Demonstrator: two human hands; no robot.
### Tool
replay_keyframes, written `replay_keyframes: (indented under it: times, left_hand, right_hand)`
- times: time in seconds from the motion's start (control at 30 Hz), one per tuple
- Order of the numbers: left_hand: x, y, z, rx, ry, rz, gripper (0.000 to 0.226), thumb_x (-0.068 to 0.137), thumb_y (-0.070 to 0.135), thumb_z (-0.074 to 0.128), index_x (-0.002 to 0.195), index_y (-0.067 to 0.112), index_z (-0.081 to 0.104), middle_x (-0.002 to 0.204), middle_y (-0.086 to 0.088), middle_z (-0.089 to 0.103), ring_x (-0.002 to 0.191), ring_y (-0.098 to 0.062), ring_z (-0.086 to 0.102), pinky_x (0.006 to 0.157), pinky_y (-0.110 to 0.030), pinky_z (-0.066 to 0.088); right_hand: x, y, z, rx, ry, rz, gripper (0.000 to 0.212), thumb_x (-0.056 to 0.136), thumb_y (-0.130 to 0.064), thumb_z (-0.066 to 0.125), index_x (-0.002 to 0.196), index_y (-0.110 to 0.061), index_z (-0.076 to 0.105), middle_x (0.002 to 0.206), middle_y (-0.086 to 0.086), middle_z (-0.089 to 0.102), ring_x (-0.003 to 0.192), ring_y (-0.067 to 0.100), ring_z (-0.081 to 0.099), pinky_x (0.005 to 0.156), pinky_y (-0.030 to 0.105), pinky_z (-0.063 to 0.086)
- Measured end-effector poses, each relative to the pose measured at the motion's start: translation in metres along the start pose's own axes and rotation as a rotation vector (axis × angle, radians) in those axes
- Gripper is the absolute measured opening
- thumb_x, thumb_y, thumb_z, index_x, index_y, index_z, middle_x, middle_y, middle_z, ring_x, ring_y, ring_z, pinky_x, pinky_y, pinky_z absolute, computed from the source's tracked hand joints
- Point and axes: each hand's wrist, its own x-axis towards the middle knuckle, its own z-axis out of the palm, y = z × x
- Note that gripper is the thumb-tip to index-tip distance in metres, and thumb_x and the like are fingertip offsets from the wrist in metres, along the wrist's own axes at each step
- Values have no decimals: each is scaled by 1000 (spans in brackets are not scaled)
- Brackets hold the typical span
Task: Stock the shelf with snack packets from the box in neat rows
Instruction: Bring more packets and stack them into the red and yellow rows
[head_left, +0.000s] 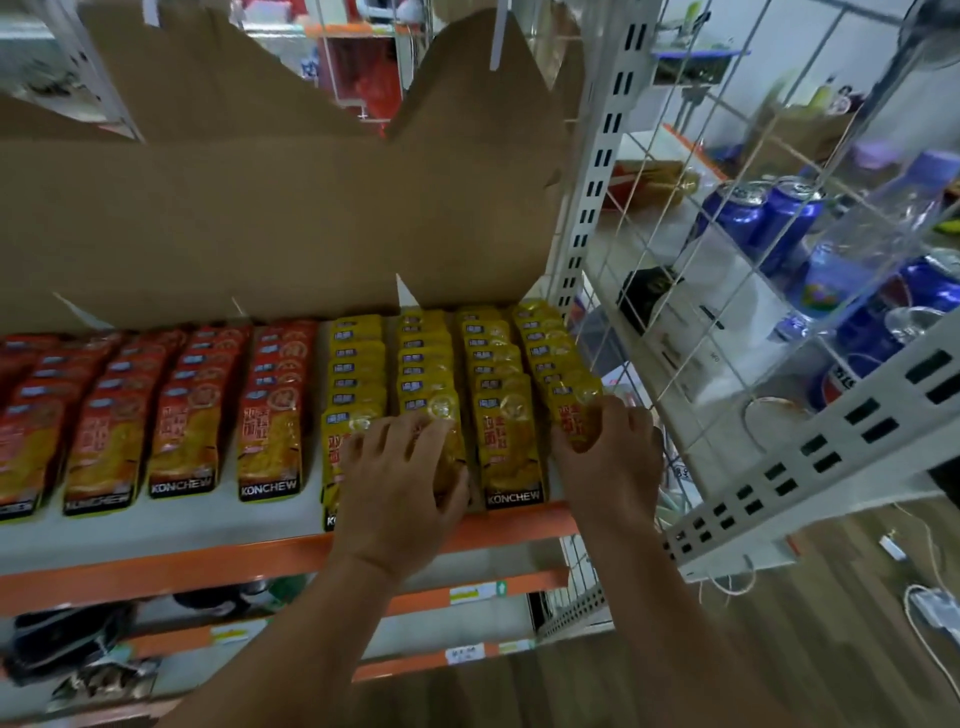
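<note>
Head view looks down on a white shelf (171, 535) with an orange front edge (208, 569), backed by a wall of brown cardboard (270, 218) that stands right behind the packets and closes off the rear. On the left half lie red snack packets (182, 436) in overlapping rows running front to back; five red rows can be counted, the leftmost cut by the frame edge. To their right are four rows of yellow snack packets (506, 441), each row about six or seven packets deep, though the exact count blurs toward the back.

The left hand (400, 488) lies palm down over the first two yellow rows, fingers spread and slightly curled across the front packets, thumb at the shelf's front edge; it presses on them rather than pinching any single packet. The third yellow row stands free between the two hands, its front packet fully showing. The right hand (608, 457) rests against the fourth, rightmost row, its fingers bent around the front packet's right side; whether it truly grips that packet cannot be told.

Just right of that hand rises a slotted white upright (597, 171), and beyond it a white wire grid panel (727, 260) hems in the shelf's right end. Behind the grid stand blue drink cans (769, 218) and a clear plastic bottle (883, 218). Lower shelves with orange edges (467, 592) sit below, and a wooden floor (831, 649) with white cables lies at the lower right.
</note>
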Motion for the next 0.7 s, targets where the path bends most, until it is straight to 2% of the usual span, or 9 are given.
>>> replay_keyframes:
  times: [0.37, 0.7]
  left_hand:
    - [-1, -3, 3, -7, 29, 30, 46, 90, 50, 54, 124, 21, 65, 125, -4, 61, 115, -30, 53, 98, -53, 42]
    - [-1, -4, 4, -3, 2, 31, 47, 90, 50, 54, 125, 21, 64, 127, -4, 60, 117, -30, 52, 97, -54, 43]
  right_hand:
    - [1, 0, 4, -42, -33, -4, 58, 81, -53, 70, 128, -23, 53, 126, 7, 51, 118, 31, 49, 96, 44, 43]
    - [-1, -2, 6, -60, 1, -6, 56, 80, -49, 73, 125, -22, 53, 121, 8, 54, 113, 32, 51, 92, 44, 45]
